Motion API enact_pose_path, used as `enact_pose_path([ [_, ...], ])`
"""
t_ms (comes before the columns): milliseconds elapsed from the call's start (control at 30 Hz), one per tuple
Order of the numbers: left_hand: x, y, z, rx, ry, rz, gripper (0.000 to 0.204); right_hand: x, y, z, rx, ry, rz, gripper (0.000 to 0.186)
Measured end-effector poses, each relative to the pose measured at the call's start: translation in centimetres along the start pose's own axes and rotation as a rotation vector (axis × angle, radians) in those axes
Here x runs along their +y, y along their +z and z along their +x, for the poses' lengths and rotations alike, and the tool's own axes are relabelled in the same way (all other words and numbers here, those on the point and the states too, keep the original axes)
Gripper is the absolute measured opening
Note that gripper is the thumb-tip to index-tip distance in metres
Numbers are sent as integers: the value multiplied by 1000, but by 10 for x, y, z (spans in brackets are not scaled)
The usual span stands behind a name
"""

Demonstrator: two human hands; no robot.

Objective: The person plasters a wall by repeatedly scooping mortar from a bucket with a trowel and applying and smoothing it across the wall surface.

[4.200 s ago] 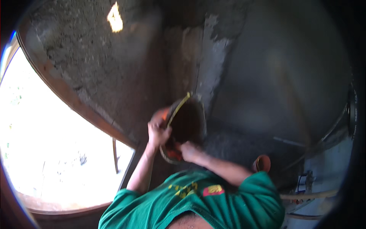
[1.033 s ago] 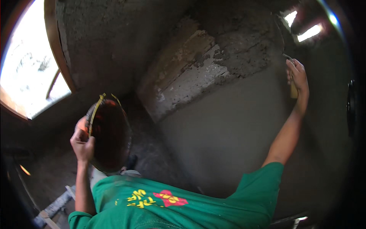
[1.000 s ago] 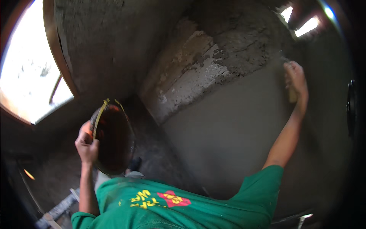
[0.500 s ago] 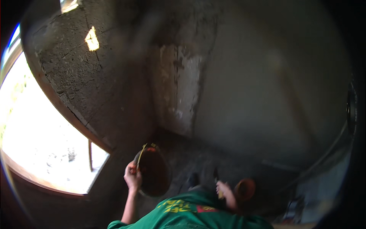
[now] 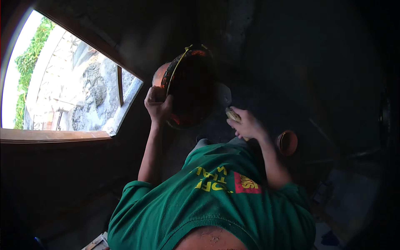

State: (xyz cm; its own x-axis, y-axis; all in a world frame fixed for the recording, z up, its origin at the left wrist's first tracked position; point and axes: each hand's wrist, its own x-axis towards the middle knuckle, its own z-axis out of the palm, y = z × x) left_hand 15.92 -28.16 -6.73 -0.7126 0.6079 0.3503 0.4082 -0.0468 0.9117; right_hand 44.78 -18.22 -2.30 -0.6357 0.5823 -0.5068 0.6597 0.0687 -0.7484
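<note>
My left hand [image 5: 158,106] grips the rim of a large orange bucket [image 5: 160,76], which is tipped so that its dark mouth turns toward the right. A thin yellow handle lies along the bucket's rim. What is inside the bucket is too dark to make out. In my right hand [image 5: 249,124] is a trowel [image 5: 234,115], its pale handle in my closed fingers. The trowel's blade reaches up and left, close beside the bucket's mouth; I cannot tell whether it touches.
A smaller orange bucket [image 5: 287,143] stands on the dark floor right of my right forearm. To the left, a bright window opening [image 5: 96,83] with a wooden sill [image 5: 54,135] shows rock and greenery outside. Dark walls rise ahead.
The view has tilted down and darkened. The bucket has come up higher in view in my left hand, and the trowel in my right hand now reaches near its mouth.
</note>
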Motion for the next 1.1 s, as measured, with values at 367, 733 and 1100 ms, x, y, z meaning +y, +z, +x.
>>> enact_pose_path([
  [367, 67, -15, -7, -44, 219, 200, 17, -21, 64, 82, 197, -511, -229, 43],
  [733, 90, -17, -3, -46, 337, 188, 17, -15, 41, 93, 397, -634, -877, 40],
  [1100, 84, -44, 3, -17, 334, -18, 17, -8, 87, 103, 303, -643, -1007, 36],
])
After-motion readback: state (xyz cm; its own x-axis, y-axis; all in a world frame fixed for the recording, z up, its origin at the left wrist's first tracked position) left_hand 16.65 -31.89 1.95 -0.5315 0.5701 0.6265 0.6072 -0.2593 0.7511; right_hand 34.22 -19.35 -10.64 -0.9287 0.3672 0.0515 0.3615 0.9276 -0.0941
